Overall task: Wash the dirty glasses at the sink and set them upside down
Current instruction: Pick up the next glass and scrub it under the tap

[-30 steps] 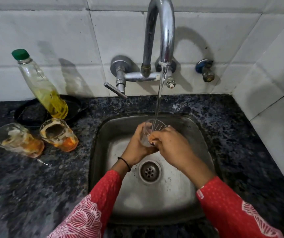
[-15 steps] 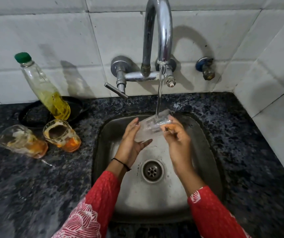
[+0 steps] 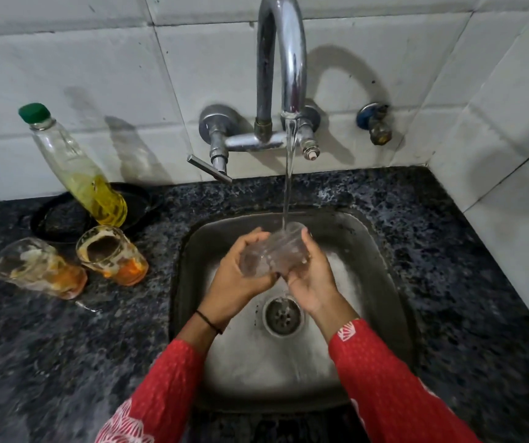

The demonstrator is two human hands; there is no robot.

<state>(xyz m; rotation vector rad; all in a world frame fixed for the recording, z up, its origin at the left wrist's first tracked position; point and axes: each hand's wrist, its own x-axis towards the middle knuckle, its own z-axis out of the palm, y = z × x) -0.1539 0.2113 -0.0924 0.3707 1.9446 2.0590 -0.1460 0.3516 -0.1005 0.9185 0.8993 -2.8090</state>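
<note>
- Water is seen running in a thin stream from the curved chrome tap mounted on the white tiled wall, and it lands on a clear glass.
- The clear glass is held tilted, almost on its side, above the steel sink, between the two hands and over the round drain.
- The left hand is wrapped around the left side of the glass, with the fingers curled under it; its grip is closed on the glass. A thin dark band is worn at this wrist.
- The right hand is pressed against the right side of the glass, thumb near the rim; its grip is likewise closed on the glass.
- Both forearms are covered by red sleeves with a white pattern.
- Two dirty glasses are left on the dark speckled desk, to the left of the sink. One dirty glass, nearer the sink, is stained with orange residue and white film; it is seen upright.
- The other dirty glass is placed further left, just beside the first, with the same orange residue at its base.
- A clear bottle with a green cap and yellow liquid is seen behind them, standing at the edge of a black round dish.
- A small blue-handled valve is fixed to the wall to the right of the tap.
</note>
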